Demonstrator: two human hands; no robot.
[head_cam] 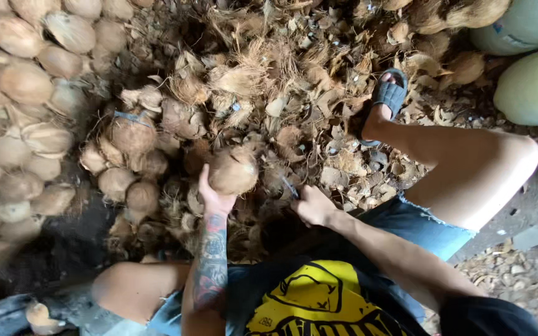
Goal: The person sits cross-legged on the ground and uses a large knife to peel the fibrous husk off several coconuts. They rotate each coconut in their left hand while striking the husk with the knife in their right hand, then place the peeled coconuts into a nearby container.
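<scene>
Along the left edge a heap of peeled coconuts point(26, 93) rises in a blurred bank, closing that side off; below it a dark strip of bare ground point(63, 249) runs toward the person's left knee point(126, 286). Just right of the heap, a smaller cluster of half-husked coconuts point(129, 162) sits close to the left hand point(214, 198), which is raised with its fingers cupped up against the underside of a husked coconut point(233, 170), gripping it from the left and below. That coconut is at the middle of the view, above a deep litter of torn husk fibre point(263, 74) that fills the whole upper centre and leaves little clear floor. Right of it, the right hand point(311, 205) is closed around a thin dark tool point(290, 186) that pokes out toward the coconut; how tightly it is closed cannot be told. Farther right, the person's right leg stretches out, the foot in a grey sandal point(390, 93) resting on husk scraps. At the right edge, two pale green sacks point(533, 87) block the upper corner, with gravelly ground point(518, 267) below them.
</scene>
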